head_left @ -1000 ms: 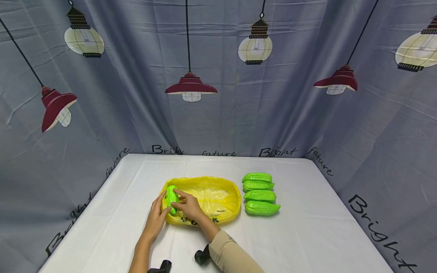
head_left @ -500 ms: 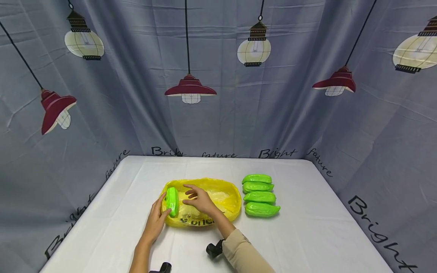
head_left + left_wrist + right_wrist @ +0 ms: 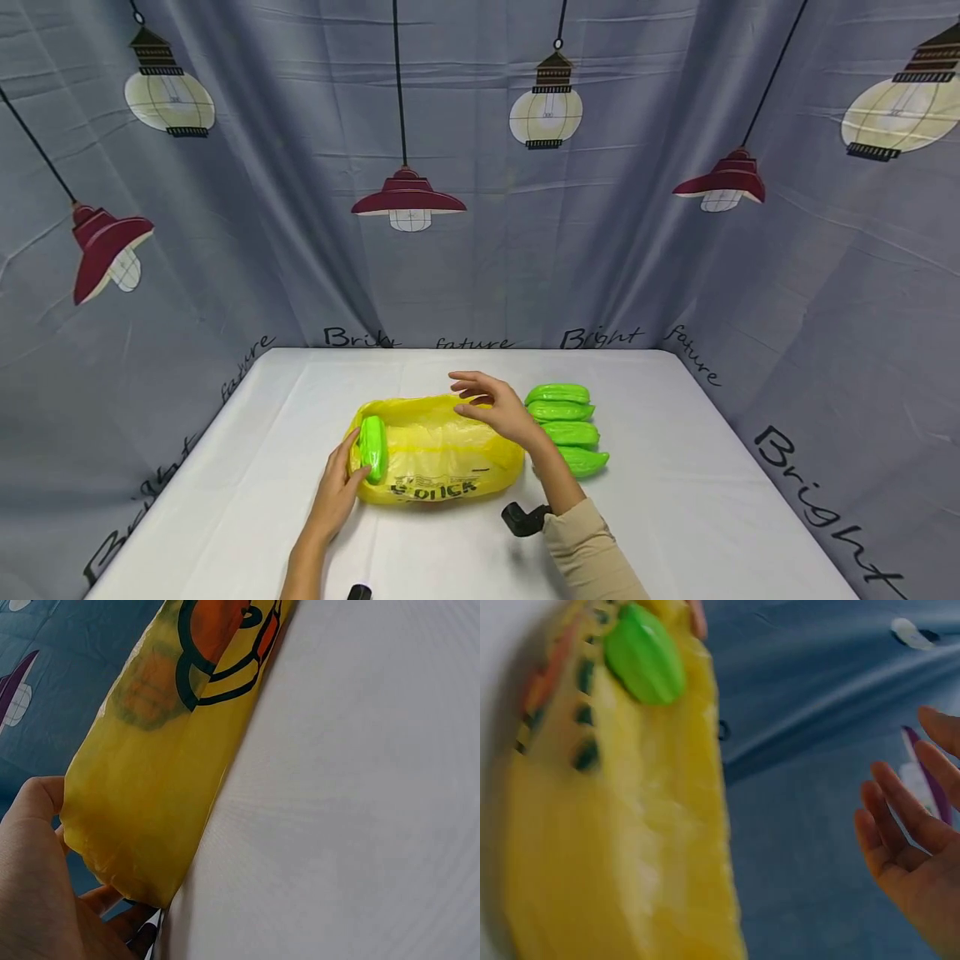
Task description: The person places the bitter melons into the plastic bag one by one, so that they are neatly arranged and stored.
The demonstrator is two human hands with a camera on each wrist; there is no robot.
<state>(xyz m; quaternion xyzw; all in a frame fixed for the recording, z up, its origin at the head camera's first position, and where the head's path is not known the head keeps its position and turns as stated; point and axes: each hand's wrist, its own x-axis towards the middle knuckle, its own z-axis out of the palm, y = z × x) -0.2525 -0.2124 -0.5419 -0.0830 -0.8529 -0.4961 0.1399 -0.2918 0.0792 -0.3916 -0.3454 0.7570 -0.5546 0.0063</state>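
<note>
Green oblong piece (image 3: 372, 451) inside the yellow bag (image 3: 450, 454), at its left end.
Left grip (image 3: 337, 492) holds the bag's edge just beside it; right grip (image 3: 502, 408), fingers loosely extended, hangs well apart.

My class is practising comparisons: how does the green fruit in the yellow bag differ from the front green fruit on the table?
The bagged green fruit lies inside the yellow plastic bag; the front green fruit is on the white tablecloth.
The bagged one points away from the person; the front one lies crosswise.
The bagged one sits apart; the front one ends a row with three others.
Both are bright green, glossy and elongated.
</note>
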